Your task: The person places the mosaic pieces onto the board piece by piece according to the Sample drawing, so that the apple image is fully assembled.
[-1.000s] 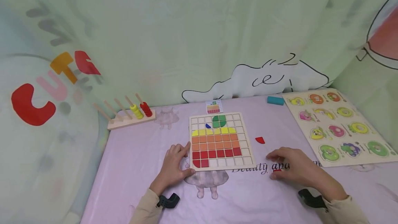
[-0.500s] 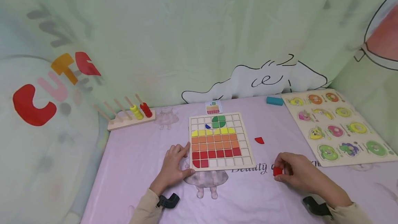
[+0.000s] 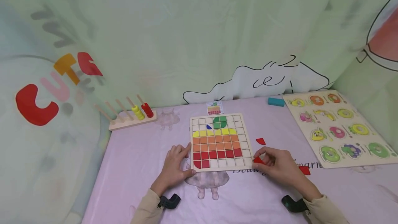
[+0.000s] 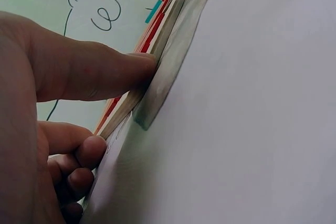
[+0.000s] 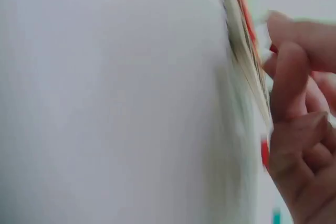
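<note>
A wooden grid board (image 3: 247,144) lies on the table with green, blue, yellow, orange and red tiles set in it. My left hand (image 3: 174,163) holds its near left corner, thumb on the front edge and index finger at the left side. The left wrist view shows that thumb (image 4: 100,72) against the board's edge. At the board's near right corner, my right hand (image 3: 276,163) pinches a red tile (image 3: 257,161) between thumb and fingers. Its own view is blurred and hides most of the tile. A rounded red tile (image 3: 261,141) lies beyond this hand, another red tile (image 3: 305,170) beside its wrist.
A small pattern card (image 3: 214,107) lies behind the board. To the left stands a peg rack (image 3: 132,122) with yellow and red beads. A fruit puzzle board (image 3: 339,130) lies at the right, near a teal block (image 3: 276,102). A curtain (image 3: 149,44) hangs behind the table.
My right hand has taken hold of a red tile and carried it left to the board's near right corner. A red tile behind it has come into view. The left hand stays put.
</note>
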Tool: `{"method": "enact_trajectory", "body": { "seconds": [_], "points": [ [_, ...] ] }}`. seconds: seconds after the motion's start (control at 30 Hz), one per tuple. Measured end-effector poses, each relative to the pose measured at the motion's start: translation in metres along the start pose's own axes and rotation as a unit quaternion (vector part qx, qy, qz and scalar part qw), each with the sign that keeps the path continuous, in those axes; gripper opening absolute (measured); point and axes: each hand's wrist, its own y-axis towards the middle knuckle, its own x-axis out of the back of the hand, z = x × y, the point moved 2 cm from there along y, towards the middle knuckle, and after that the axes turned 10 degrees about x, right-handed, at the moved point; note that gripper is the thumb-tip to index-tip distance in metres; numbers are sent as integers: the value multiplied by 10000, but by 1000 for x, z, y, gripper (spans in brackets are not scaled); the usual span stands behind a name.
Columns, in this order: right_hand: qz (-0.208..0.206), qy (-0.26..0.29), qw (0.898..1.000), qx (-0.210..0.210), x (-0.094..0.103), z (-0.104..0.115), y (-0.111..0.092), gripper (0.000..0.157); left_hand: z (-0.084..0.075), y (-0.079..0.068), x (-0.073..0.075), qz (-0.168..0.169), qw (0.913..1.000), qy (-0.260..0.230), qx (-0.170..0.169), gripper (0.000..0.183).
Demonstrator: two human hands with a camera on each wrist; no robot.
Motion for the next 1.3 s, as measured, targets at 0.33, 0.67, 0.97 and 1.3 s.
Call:
{"method": "enact_trajectory", "body": {
  "seconds": [0.33,0.67,0.97,1.3],
  "points": [
    [-141,1498,9874,-484,-37,28,30,39,0,0,-1,11,10000,-2,27,93],
    [477,823,9945,439,-68,53,49,30,0,0,-1,-16,10000,1,15,94],
    [668,86,9957,641,-78,63,55,29,-1,1,-1,3,10000,-14,54,93],
    [685,-139,9946,773,-84,68,60,16,-2,0,1,45,9999,9,96,93]
  ]
}}
